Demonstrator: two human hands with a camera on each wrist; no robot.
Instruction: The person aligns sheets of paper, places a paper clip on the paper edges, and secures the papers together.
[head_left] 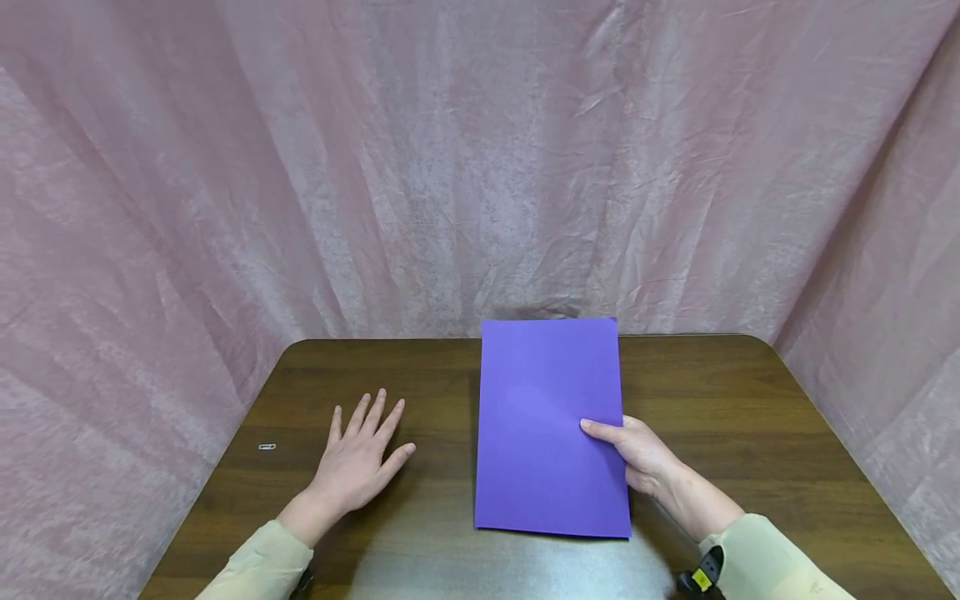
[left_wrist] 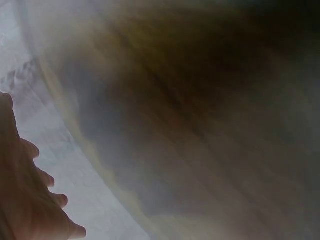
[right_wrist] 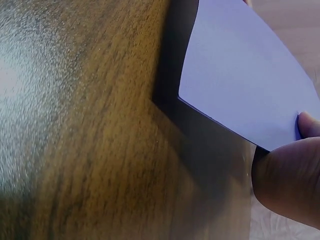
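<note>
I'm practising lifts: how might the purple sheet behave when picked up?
The purple sheet is probably fairly stiff: it looks nearly flat, though only the right hand grips it. It may flex slightly; one edge looks bowed in the right wrist view. Its thin edge suggests it's light.

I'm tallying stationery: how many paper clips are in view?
1: a paper clip lies on the wood-grain table, left of the left hand. Others could be hidden beneath the purple paper in the right hand.
</note>
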